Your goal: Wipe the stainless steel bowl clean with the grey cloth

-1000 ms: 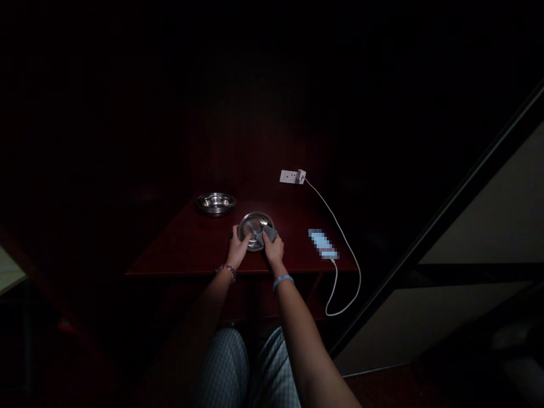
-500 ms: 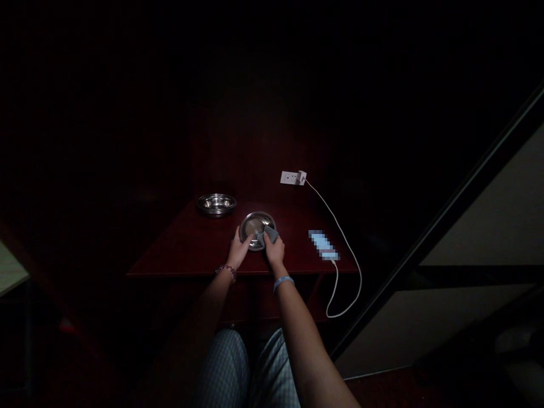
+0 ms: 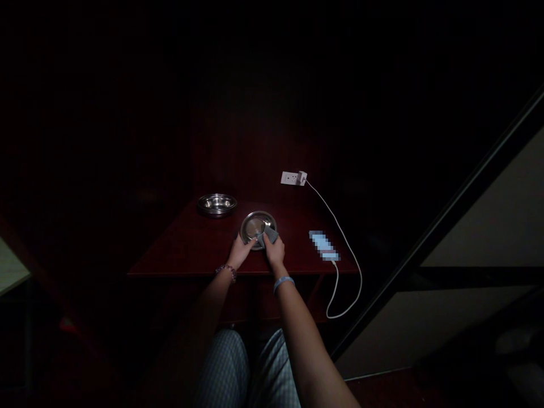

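Observation:
A shiny round metal dish (image 3: 254,224) is held just above or on the dark red table, its inside facing me. My left hand (image 3: 240,251) grips its lower left rim, the thumb lying over the inside. In my right hand (image 3: 274,250) is a grey cloth (image 3: 271,233), pinched under the thumb and pressed against the right side of the dish. The fingers beneath the dish are hidden. Farther back on the left sits a small stack of similar metal dishes (image 3: 216,205), apart from both hands.
The dark red table (image 3: 170,249) has its front edge near my knees. On its right lies a blurred-out phone (image 3: 323,246) with a white cable (image 3: 340,226) looping past the edge up to a charger (image 3: 302,178) in the wall socket (image 3: 289,178). Surroundings are very dark.
My left hand has slid slightly lower along the rim, and its thumb has shifted a little right. The right hand and cloth have barely moved.

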{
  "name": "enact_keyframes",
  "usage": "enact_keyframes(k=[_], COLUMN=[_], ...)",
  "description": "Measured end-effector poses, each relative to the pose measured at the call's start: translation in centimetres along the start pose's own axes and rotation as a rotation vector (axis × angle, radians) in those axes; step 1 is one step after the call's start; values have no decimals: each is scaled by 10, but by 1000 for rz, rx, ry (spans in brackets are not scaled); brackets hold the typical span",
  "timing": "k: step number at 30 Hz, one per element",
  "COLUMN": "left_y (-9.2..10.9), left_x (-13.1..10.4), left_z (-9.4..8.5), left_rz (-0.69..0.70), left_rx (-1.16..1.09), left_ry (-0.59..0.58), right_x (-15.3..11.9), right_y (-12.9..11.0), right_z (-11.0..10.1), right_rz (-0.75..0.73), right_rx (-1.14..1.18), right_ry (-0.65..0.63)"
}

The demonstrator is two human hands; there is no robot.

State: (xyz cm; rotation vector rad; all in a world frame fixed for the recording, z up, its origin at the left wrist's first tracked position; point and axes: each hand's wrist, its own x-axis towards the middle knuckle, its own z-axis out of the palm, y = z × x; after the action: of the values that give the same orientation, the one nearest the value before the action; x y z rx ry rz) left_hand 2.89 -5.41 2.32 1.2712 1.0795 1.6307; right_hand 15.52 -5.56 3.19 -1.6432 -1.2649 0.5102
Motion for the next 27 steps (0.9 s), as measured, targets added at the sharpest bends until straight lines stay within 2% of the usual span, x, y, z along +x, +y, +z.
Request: enact_keyframes(k=[9, 20, 27], left_y=[-2, 10, 10], left_x=[3, 4, 4], left_z=[-1, 5, 5], left_rz=[-6, -124, -130], left_rx=[-16, -166, -174], left_ry=[61, 157, 148], right_x=[0, -2, -2], right_y=[1, 2, 3], right_z=[0, -1, 0], right_rz=[-25, -32, -55], right_rx=[-13, -30, -25], right_ry=[-15, -33, -29])
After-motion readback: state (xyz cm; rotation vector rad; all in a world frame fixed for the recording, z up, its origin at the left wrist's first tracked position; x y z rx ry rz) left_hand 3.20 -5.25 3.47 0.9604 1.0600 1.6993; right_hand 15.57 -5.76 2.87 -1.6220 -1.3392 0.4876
